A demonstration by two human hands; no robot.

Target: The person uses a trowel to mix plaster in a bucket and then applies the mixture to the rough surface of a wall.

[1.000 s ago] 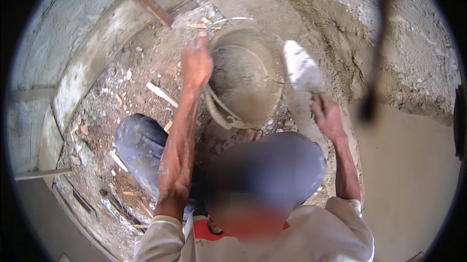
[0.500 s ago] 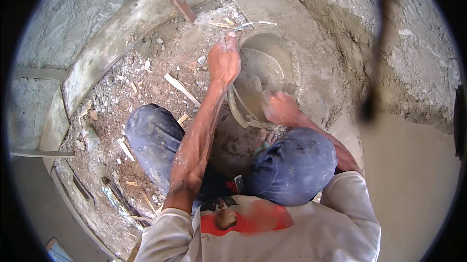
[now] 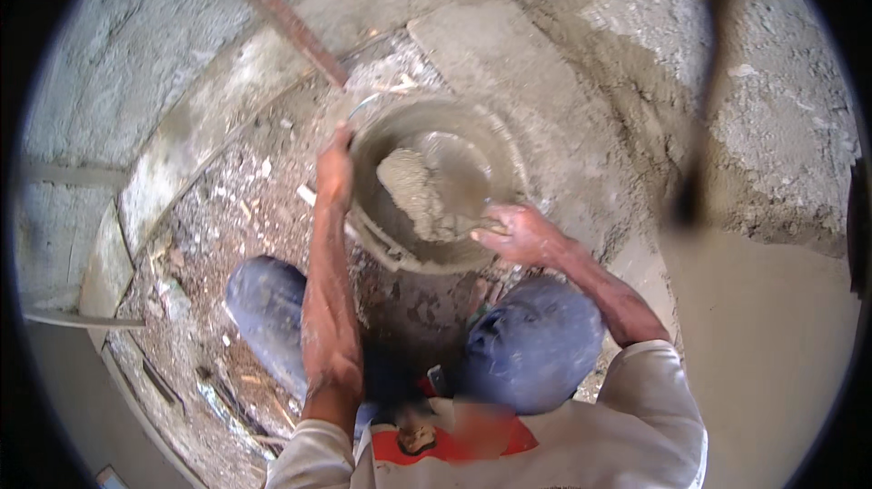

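We see the right hand [image 3: 520, 233] closed around the handle of a trowel [image 3: 461, 226], wet cement [image 3: 411, 189] heaped on its blade inside the bucket [image 3: 427, 264]; the left hand [image 3: 334, 176] is curled onto the bucket's left rim, its fingertips partly hidden from us; the bucket sits just beyond our knees [image 3: 536, 344].

From my remote stn. I count, qty. by kind, 2 hands, i.e. 1 L hand [image 3: 335, 173] and 1 R hand [image 3: 524, 236], 1 bucket [image 3: 438, 115], 1 mortar-caked trowel [image 3: 413, 191], 2 trouser knees [image 3: 536, 339], 2 shirt sleeves [image 3: 313, 454], and, upper L, 1 reddish bar [image 3: 277, 21].
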